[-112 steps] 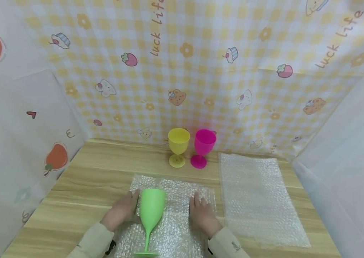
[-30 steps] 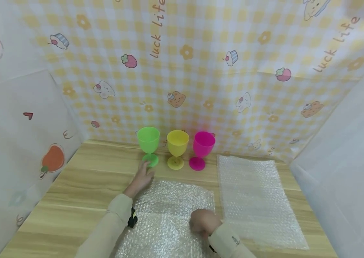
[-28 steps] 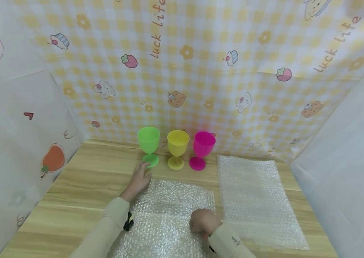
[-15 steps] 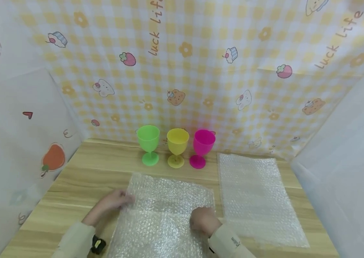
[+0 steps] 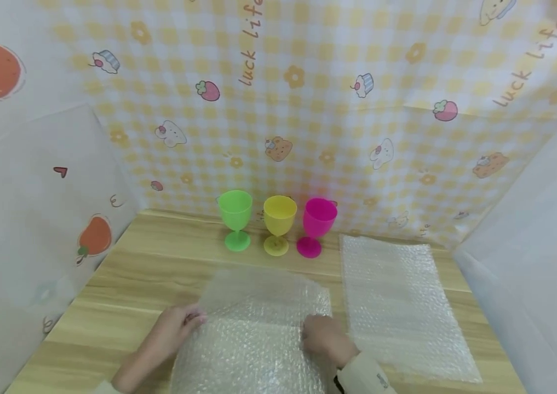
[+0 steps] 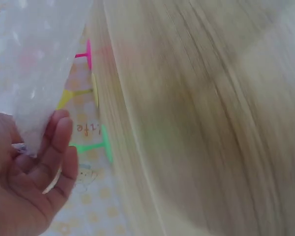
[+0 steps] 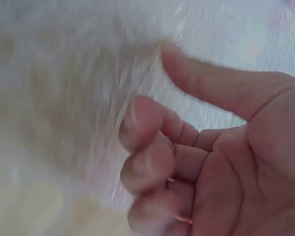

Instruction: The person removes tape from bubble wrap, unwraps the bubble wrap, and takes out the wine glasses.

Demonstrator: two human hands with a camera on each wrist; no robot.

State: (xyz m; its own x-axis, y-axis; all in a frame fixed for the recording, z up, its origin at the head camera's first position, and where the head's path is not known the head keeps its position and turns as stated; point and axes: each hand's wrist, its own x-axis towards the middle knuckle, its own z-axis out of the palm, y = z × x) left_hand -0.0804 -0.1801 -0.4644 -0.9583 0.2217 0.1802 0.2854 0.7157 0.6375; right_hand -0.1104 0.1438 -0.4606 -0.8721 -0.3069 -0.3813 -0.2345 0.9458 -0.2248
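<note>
In the head view, a clear bubble wrap sheet [image 5: 253, 350] lies in front of me, its left edge lifted. My left hand [image 5: 174, 328] pinches that edge; the left wrist view shows the raised bubble wrap [image 6: 42, 73] between the fingers of the left hand [image 6: 34, 172]. On the right part of the sheet rests my right hand [image 5: 326, 336]. The right wrist view shows the right hand [image 7: 211, 147] with curled fingers and the thumb apart, nothing visible between them. Beyond the sheet, green [image 5: 235, 210], yellow [image 5: 280, 215] and magenta goblets [image 5: 320, 218] stand upright in a row.
A second bubble wrap sheet [image 5: 406, 312] lies flat on the wooden table [image 5: 125, 268] at the right. A yellow checked cloth [image 5: 317, 126] hangs right behind the goblets. White patterned cloth [image 5: 46, 219] covers the left side, and pale cloth [image 5: 529, 262] the right.
The green goblet, lying on the near sheet at first, stands left of the yellow one. My left hand has drawn back from it and lifted the sheet's left edge; the right hand stays on the sheet.
</note>
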